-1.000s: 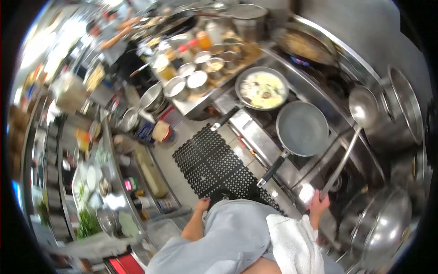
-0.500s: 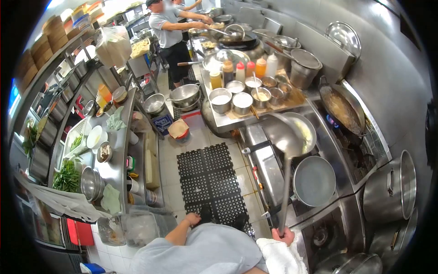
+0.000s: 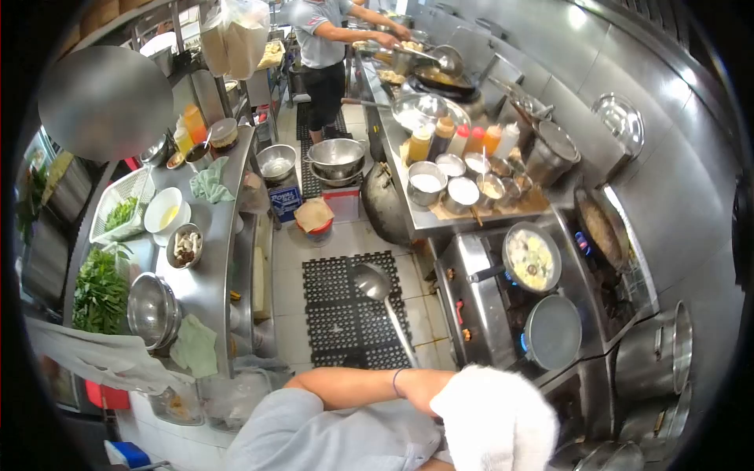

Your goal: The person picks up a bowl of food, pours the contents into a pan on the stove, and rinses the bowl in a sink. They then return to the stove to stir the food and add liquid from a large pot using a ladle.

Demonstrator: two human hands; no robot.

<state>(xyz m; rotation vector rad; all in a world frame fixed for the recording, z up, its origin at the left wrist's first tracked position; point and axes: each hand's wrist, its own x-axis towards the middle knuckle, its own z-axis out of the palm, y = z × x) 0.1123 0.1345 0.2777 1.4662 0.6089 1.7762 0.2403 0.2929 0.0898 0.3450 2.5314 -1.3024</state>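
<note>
Head view: food (image 3: pixel 528 255) in the far pan (image 3: pixel 558 251) looks part-cooked, near pan (image 3: pixel 554 334) heating, left hand (image 3: pixel 428 388) at the towel (image 3: pixel 499 416), right hand hidden, neither grip readable.

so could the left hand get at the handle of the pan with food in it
Probably, with some reach: the handle points out toward the aisle with nothing over it. The left hand is at the white towel, though, its fingers hidden, so it may need freeing first.

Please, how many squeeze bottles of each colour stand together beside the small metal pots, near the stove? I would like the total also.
Yellow bottle: 1
Dark bottle: 1
Red bottles: 2
Orange bottle: 1
White bottle: 1
Total: 6
</note>
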